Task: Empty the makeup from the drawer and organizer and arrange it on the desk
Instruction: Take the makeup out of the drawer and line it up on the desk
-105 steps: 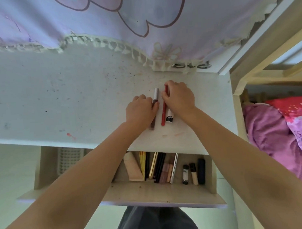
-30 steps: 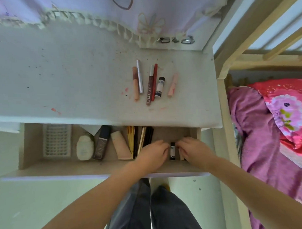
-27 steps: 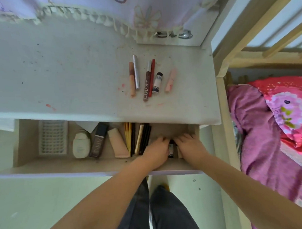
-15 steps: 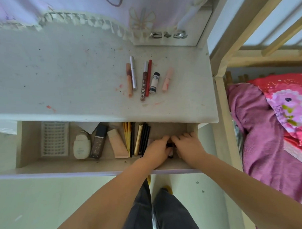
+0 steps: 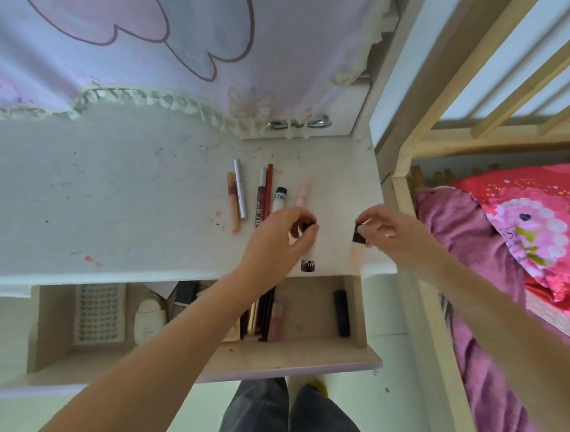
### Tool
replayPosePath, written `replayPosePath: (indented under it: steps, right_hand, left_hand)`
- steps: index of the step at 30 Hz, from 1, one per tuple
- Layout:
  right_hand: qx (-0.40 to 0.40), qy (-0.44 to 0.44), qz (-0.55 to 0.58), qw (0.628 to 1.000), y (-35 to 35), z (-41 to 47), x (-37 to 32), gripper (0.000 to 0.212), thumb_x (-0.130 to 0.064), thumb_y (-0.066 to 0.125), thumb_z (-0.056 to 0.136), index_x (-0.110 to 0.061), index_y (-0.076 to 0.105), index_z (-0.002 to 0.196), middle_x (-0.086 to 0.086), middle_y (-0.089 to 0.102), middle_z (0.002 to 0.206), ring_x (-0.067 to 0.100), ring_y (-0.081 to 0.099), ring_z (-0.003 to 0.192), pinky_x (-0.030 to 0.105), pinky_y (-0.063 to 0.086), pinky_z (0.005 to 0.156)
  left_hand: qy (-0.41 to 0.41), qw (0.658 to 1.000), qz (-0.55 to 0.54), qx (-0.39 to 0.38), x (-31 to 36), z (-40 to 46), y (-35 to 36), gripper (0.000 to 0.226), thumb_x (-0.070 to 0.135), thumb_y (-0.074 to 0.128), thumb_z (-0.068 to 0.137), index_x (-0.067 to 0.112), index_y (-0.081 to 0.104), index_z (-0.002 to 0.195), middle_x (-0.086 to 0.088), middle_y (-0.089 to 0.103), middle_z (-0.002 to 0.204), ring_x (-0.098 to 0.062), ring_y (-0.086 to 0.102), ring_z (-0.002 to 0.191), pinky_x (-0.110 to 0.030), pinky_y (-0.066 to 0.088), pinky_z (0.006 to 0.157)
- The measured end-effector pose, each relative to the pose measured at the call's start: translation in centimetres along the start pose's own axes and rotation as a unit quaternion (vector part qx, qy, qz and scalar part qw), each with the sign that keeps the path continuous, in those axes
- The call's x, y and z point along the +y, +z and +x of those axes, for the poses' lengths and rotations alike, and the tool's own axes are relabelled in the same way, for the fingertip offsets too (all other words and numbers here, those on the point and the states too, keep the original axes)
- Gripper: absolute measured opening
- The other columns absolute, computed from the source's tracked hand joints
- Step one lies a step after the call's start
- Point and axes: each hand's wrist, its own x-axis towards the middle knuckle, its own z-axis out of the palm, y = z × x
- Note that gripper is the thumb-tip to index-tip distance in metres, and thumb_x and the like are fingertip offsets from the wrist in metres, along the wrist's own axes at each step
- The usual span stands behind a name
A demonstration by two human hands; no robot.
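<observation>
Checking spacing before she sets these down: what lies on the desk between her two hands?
Head view: only bare desk between left hand and right hand; each grips a small tube.

We record: lilac fringed curtain (image 5: 180,41), pale wooden bed frame (image 5: 442,139), pink floral bedding (image 5: 536,226), pale green floor (image 5: 90,426).

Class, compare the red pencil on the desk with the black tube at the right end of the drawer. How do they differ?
The red pencil is thin and long; the black tube is thicker and shorter. The pencil lies on the desk in a row of makeup; the tube lies apart in the open drawer. Both point away from the person.
</observation>
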Motion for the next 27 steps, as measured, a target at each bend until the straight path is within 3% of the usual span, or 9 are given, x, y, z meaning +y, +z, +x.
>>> replayPosePath:
  steps: [5,8,11,14,19,21,23,25,27]
  right_hand:
    - [0.058,0.043,-0.022,0.997,-0.8,8.5,0.0,0.006,-0.027,0.055,0.090,-0.023,0.059,0.091,-0.005,0.066,0.084,0.014,0.065,0.079,0.036,0.053,0.078]
    - [0.058,0.041,-0.071,0.995,0.9,11.1,0.0,0.016,-0.030,0.054,0.091,-0.018,0.062,0.099,0.000,0.067,0.100,0.019,0.063,0.091,0.030,0.047,0.078]
    - [0.077,0.038,-0.058,0.995,2.3,12.0,-0.4,0.021,-0.026,0.054,0.092,-0.011,0.062,0.103,0.005,0.067,0.101,0.020,0.061,0.092,0.023,0.040,0.073]
    - [0.087,0.036,-0.055,0.994,2.7,12.1,-0.5,0.021,-0.027,0.054,0.093,-0.010,0.061,0.103,0.006,0.067,0.101,0.021,0.062,0.092,0.024,0.043,0.075]
    - [0.114,-0.015,-0.071,0.991,2.0,9.1,-1.0,0.022,-0.028,0.052,0.094,-0.016,0.056,0.113,0.001,0.061,0.094,0.016,0.060,0.081,0.021,0.040,0.063]
    - [0.124,-0.081,-0.055,0.987,1.8,5.1,-0.9,0.014,-0.021,0.050,0.095,-0.017,0.059,0.105,-0.002,0.060,0.082,0.013,0.059,0.070,0.019,0.043,0.062]
    - [0.076,-0.133,-0.041,0.987,3.0,-0.1,0.1,0.012,-0.017,0.048,0.094,-0.016,0.061,0.097,-0.003,0.059,0.070,0.011,0.054,0.058,0.014,0.041,0.055]
    - [-0.006,-0.178,-0.133,0.975,5.7,-4.6,2.5,0.016,-0.022,0.046,0.092,-0.017,0.061,0.092,-0.005,0.060,0.067,0.009,0.052,0.054,0.010,0.041,0.054]
    - [-0.081,-0.212,-0.274,0.935,8.8,-6.3,6.5,0.018,-0.022,0.050,0.086,-0.017,0.065,0.093,-0.003,0.064,0.074,0.009,0.060,0.058,0.014,0.049,0.057]
  left_hand:
    - [-0.005,0.986,0.162,0.025,-0.3,9.3,1.8,0.023,0.037,0.051,0.093,0.018,0.063,0.101,0.011,0.055,0.081,-0.013,0.047,0.094,-0.028,0.030,0.085]
    - [0.011,0.965,0.260,0.016,-2.4,10.8,2.8,0.028,0.040,0.049,0.093,0.017,0.064,0.099,0.004,0.064,0.089,-0.020,0.048,0.101,-0.033,0.028,0.085]
    - [0.061,0.953,0.291,0.058,-4.1,10.6,3.2,0.031,0.036,0.049,0.089,0.012,0.068,0.082,-0.004,0.065,0.080,-0.030,0.056,0.086,-0.039,0.039,0.079]
    - [0.069,0.953,0.282,0.085,-4.9,10.2,3.2,0.038,0.038,0.040,0.084,0.013,0.068,0.077,-0.005,0.063,0.074,-0.031,0.057,0.077,-0.041,0.045,0.075]
    - [0.137,0.957,0.223,0.127,-3.8,7.6,2.2,0.026,0.027,0.048,0.089,0.009,0.066,0.084,-0.004,0.060,0.077,-0.020,0.053,0.072,-0.032,0.046,0.069]
    - [0.180,0.966,0.169,0.071,-2.9,3.1,1.9,0.022,0.023,0.047,0.091,0.009,0.063,0.084,-0.001,0.057,0.074,-0.012,0.047,0.069,-0.021,0.040,0.066]
    - [0.204,0.965,0.154,-0.054,-3.1,-2.7,2.3,0.023,0.025,0.044,0.091,0.014,0.062,0.082,0.004,0.057,0.071,-0.009,0.050,0.065,-0.018,0.042,0.060]
    - [0.205,0.940,0.208,-0.175,-5.3,-7.4,4.1,0.027,0.029,0.041,0.091,0.017,0.064,0.085,0.004,0.061,0.074,-0.010,0.057,0.065,-0.020,0.046,0.057]
    - [0.125,0.917,0.277,-0.260,-8.1,-9.2,6.2,0.032,0.026,0.037,0.094,0.014,0.062,0.110,-0.005,0.062,0.100,-0.020,0.060,0.089,-0.030,0.052,0.071]
